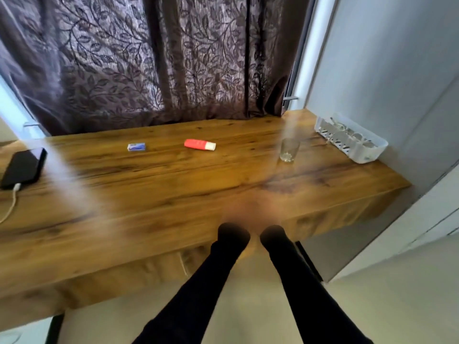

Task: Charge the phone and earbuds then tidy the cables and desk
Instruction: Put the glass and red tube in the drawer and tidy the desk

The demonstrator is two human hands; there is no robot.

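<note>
A black phone [23, 167] lies at the desk's far left with a white cable [11, 204] plugged into its near end. Both my arms in black sleeves reach over the front edge of the wooden desk [173, 184]. My left hand [238, 214] and my right hand [263, 214] are smeared into one blur close together above the desk, so I cannot tell their fingers or whether they hold anything. No earbuds are visible.
A small blue and white box [136, 146] and a red tube with a white cap [200, 144] lie near the back. An empty glass [289, 150] stands right of centre. A white slotted basket [350, 137] with cables sits at the right wall. A patterned curtain [149, 58] hangs behind.
</note>
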